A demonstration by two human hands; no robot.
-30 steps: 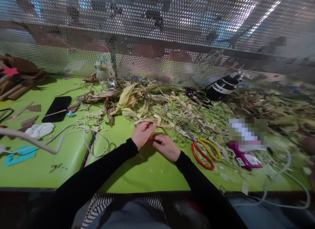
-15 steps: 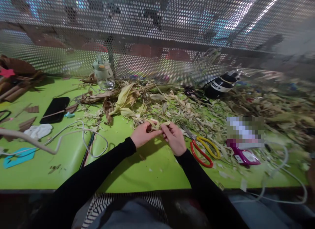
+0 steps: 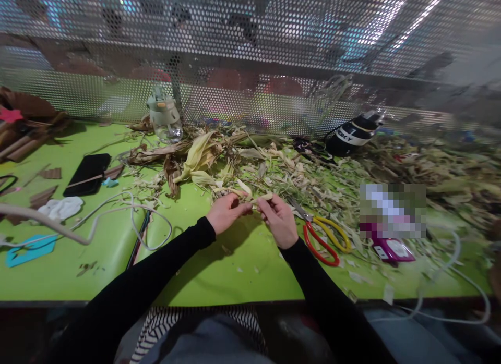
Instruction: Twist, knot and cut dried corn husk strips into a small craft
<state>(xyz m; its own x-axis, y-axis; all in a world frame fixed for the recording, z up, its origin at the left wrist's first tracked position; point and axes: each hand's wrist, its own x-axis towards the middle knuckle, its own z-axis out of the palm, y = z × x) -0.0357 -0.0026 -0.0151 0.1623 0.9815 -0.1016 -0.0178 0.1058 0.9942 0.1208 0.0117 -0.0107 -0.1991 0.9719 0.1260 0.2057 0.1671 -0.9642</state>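
Over the green table, my left hand (image 3: 225, 214) pinches pale strips of corn husk (image 3: 246, 189) between thumb and fingers. My right hand (image 3: 280, 221) is closed on a husk piece too, its thumb and forefinger pressed together a short way to the right. One thin strip appears to span the gap between both hands. Just behind my fingers lies a yellowish bunch of corn husk (image 3: 200, 154) amid shredded scraps (image 3: 270, 168). Scissors (image 3: 321, 232) with one red and one yellow handle rest right of my right hand, blades reaching into the scraps.
A clear bottle (image 3: 166, 118) stands at the back, near a perforated metal screen (image 3: 235, 67). A black phone (image 3: 86, 174), white cable (image 3: 133, 207) and blue paper tag (image 3: 31, 250) lie left. To the right are a dark bottle (image 3: 352, 135) and a magenta device (image 3: 393, 249).
My hands have drawn slightly apart, the right one moving a little to the right. A pale husk strip now stands up more visibly above my left fingers.
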